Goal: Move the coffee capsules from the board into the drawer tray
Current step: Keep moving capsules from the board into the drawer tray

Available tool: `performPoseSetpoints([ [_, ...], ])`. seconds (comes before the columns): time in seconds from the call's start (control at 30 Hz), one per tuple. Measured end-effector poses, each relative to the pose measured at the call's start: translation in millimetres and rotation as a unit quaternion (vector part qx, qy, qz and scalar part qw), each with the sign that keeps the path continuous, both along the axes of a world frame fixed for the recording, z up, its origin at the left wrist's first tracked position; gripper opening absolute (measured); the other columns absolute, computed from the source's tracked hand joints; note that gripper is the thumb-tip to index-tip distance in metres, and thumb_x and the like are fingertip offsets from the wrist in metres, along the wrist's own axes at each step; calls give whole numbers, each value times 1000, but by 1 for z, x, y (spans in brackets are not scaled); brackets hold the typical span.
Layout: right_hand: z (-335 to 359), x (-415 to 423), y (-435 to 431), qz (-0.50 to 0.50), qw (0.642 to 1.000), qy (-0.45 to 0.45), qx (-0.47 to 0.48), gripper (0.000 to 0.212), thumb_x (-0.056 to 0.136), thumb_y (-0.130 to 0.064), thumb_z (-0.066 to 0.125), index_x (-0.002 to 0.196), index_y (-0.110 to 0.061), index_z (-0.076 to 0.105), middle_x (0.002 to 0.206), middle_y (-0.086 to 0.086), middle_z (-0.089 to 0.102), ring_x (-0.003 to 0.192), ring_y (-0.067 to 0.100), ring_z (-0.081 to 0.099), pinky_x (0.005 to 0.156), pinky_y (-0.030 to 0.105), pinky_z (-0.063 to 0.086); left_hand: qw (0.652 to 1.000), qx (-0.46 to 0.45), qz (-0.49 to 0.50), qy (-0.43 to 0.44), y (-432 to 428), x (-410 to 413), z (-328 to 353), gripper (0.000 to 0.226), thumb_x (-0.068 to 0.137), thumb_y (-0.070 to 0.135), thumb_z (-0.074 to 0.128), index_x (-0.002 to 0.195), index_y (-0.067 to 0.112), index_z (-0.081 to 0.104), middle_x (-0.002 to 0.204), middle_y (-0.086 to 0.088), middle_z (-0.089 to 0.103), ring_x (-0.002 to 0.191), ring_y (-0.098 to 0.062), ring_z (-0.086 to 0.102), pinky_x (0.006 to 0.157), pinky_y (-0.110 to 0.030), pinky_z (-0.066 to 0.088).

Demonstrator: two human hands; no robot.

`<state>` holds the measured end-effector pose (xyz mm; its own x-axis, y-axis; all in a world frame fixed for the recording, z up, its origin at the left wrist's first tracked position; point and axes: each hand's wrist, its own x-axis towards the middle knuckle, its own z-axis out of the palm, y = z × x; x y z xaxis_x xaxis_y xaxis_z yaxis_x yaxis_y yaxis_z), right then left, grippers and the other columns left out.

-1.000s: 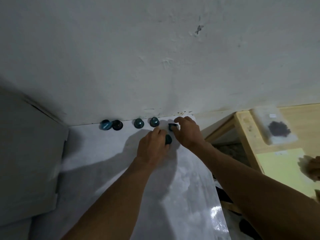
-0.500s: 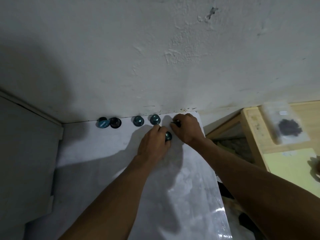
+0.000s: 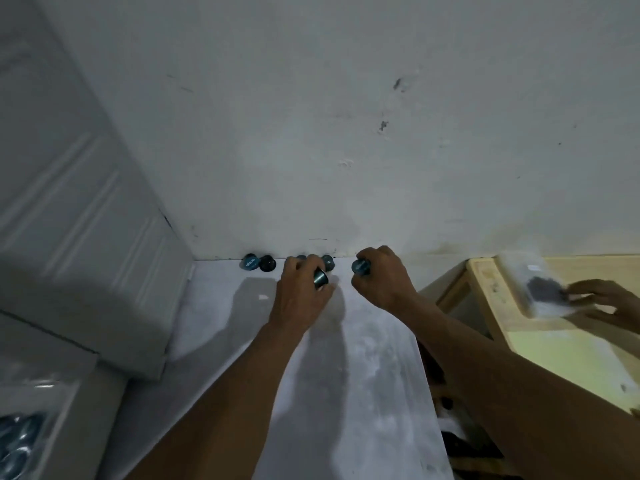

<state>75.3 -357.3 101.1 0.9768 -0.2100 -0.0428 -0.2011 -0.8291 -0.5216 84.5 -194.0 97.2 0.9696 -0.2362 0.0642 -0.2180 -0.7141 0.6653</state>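
Left hand (image 3: 301, 296) pinches a glossy teal metal coffee capsule (image 3: 320, 278) (cup-shaped, tilted) at its two o'clock; right hand (image 3: 386, 278) grips a second teal capsule (image 3: 361, 267) at ten.

My hands have drawn apart at frame centre: my left hand (image 3: 300, 294) now grips a tilted teal capsule (image 3: 320, 278), my right hand (image 3: 383, 279) pinches a second capsule (image 3: 361, 267). At the right edge, someone's hand (image 3: 603, 302) has reached the clear packet (image 3: 526, 271).

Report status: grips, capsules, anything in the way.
Left grip holds one capsule, right grip holds another capsule. Four more capsules sit by the wall on the board. Bystander's hand far right, clear of both.
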Motion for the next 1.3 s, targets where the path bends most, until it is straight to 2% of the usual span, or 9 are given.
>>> performPoseSetpoints([
  [0.07,14,-17,7,14,1000,-22,0,38,76,-19,63,113,-13,61,109,9,58,96,29,58,83,34,47,999,-24,32,-22,8,-17,13,32,74,29,77,97,20,57,96,-2,49,79,-16,48,71,-23,39],
  [0.23,42,-63,27,68,994,-85,3,35,78,-20,67,112,-14,59,107,7,58,94,24,57,75,26,39,991,-39,79,-98,34,-68,44,30,70,34,79,92,19,64,86,2,66,80,-15,60,74,-30,51],
  [0.4,61,-116,57,121,985,-122,18,42,77,-21,73,116,-16,58,111,6,58,99,23,57,79,24,40,984,-73,130,-97,70,-126,63,43,71,30,78,110,17,64,99,-1,69,92,-18,62,85,-37,51],
  [0.53,68,-156,96,164,977,-133,22,45,76,-19,74,118,-14,58,114,9,58,102,24,56,87,31,44,982,-43,168,-75,108,-180,72,49,74,27,75,119,15,60,108,-4,60,98,-18,57,88,-27,44],
  [0.8,79,-205,193,270,949,-153,52,45,76,-13,73,118,-10,57,112,12,59,101,26,57,87,33,45,963,-31,250,-97,197,-260,86,38,66,20,76,99,13,58,93,-2,59,83,-16,56,70,-25,41],
  [0.93,87,-216,249,303,938,-157,57,44,79,-16,72,120,-12,56,114,11,59,103,25,56,89,33,44,954,-9,283,-100,251,-280,92,38,69,19,73,103,13,60,99,-5,62,90,-21,57,72,-25,39],
  [1.1,90,-224,324,331,928,-160,60,39,79,-15,71,117,-15,59,111,9,59,102,23,54,85,28,40,947,27,303,-102,327,-297,97,42,77,18,71,116,14,58,113,-5,63,101,-20,57,88,-26,43],
  [1.23,87,-224,392,338,927,-157,50,28,73,-9,72,99,-16,63,93,5,61,92,24,59,73,24,37,950,49,287,-118,392,-304,103,41,76,15,71,116,14,59,111,-6,63,100,-20,56,85,-23,40],
  [1.3,85,-224,425,327,930,-159,60,31,72,-15,74,100,-19,62,95,4,60,90,22,58,75,23,35,952,54,277,-121,424,-304,106,40,77,13,71,115,15,59,108,-7,62,97,-19,56,81,-20,37],
])
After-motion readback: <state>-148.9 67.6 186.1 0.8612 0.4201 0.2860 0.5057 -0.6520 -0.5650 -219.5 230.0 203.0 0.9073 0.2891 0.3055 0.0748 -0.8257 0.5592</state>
